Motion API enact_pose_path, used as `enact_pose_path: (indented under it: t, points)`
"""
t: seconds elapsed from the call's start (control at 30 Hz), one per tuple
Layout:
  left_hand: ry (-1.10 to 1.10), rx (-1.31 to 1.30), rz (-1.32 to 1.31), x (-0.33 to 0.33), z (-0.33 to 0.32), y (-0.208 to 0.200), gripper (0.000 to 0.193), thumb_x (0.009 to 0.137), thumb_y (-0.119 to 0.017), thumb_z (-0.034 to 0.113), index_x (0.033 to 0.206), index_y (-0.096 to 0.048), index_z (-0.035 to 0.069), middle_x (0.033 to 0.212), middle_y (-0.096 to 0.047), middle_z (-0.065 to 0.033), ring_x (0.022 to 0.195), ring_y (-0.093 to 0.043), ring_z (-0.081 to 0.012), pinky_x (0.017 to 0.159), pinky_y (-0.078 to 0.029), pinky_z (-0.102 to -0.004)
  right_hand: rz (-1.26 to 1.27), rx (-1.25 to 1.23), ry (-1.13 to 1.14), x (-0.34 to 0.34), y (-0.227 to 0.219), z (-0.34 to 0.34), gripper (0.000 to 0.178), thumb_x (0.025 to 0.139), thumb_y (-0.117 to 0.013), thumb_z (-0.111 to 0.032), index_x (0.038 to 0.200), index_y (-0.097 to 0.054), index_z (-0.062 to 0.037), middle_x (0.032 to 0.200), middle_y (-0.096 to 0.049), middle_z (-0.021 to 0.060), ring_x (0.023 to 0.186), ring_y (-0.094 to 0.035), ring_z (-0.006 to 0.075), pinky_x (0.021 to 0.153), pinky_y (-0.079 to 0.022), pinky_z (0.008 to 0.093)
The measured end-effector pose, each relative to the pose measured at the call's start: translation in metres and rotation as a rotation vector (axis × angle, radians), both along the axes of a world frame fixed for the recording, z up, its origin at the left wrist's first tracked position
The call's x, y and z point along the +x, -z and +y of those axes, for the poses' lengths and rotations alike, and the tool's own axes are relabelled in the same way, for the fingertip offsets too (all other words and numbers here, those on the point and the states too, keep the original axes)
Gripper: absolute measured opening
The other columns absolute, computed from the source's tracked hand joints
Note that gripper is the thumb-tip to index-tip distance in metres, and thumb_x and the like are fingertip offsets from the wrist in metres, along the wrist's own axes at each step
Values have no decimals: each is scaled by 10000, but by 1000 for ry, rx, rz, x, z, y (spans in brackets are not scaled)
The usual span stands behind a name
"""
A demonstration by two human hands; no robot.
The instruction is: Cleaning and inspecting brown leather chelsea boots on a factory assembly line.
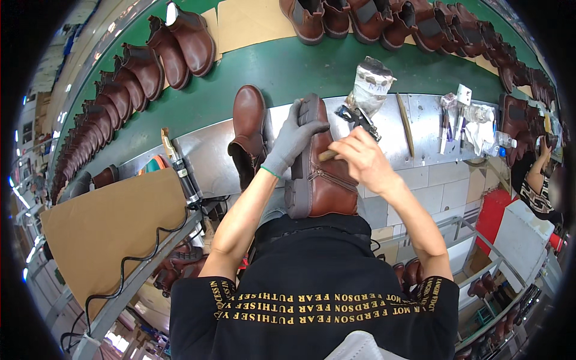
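My left hand [290,143], in a grey glove, is wrapped around the toe end of a brown leather ankle boot [333,195]. The boot lies on its side at the bench edge, dark sole to the left and side zipper facing up. Bare, my right hand [367,161] is closed on a wooden-handled tool [327,155], whose handle end sticks out over the boot. A black piece [355,117] shows just beyond those fingers; whether it belongs to the tool I cannot tell. Left of the gloved hand, a second brown boot [249,114] rests on the metal strip.
Rows of brown boots [191,45] line the green bench [270,66]. Beyond my right hand are a white bag-wrapped container [370,84] and a thin wooden stick [405,126]. Cardboard [114,225] and a black cable [125,264] are at left. A co-worker's arm [537,171] is at far right.
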State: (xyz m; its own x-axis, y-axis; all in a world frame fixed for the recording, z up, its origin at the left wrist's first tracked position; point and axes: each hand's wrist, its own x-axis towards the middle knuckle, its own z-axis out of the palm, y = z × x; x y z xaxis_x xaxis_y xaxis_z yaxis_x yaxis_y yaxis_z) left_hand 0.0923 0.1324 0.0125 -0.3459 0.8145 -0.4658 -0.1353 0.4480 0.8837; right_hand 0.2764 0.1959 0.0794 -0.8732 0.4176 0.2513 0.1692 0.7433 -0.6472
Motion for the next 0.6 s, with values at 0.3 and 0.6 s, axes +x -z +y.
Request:
enact_pose_path:
  t: [0.3,0.6]
  points:
    - [21,-1,-24,1,1,7,975,658,-762,333,1380,-256,-83,1249,-508,-235,1145,-515,-276,957,-412,-318,13,1,-9,2,-2,3,308,642,-570,49,931,-612,-49,862,-604,61,836,-534,255,768,-471,353]
    - [26,-42,-28,-3,2,10,981,672,-748,345,1396,-232,-68,1293,-471,-231,1176,-489,-269,973,-393,-308,11,86,9,4,1,11,358,588,-553,99,915,-613,-34,868,-628,74,824,-549,263,725,-473,355]
